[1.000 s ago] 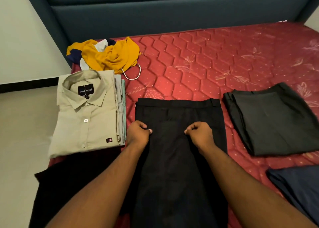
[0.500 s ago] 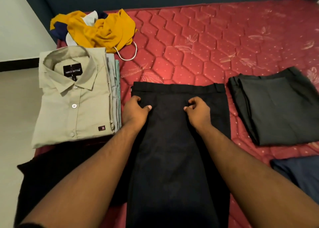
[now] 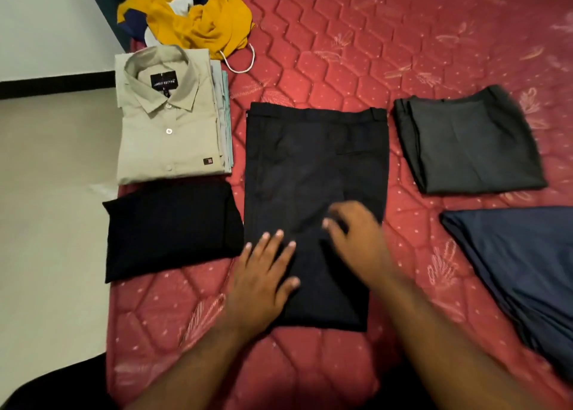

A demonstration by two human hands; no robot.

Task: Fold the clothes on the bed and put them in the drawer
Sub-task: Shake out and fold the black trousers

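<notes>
Black trousers lie folded lengthwise in the middle of the red mattress, waistband at the far end. My left hand rests flat on their near left part with fingers spread. My right hand is blurred over the near right part, fingers loosely bent, touching or just above the cloth. A folded beige shirt lies at the left, on top of other folded shirts. A folded black garment lies just in front of it.
Folded dark grey trousers lie at the right and a navy garment at the near right. A crumpled yellow, white and navy pile sits at the far left corner. The mattress's left edge borders a pale floor.
Both hands let go of the cloth near the waistband and drew back toward me, to the trousers' near part. Their fingers opened. The view tilted down, showing more of the near mattress.
</notes>
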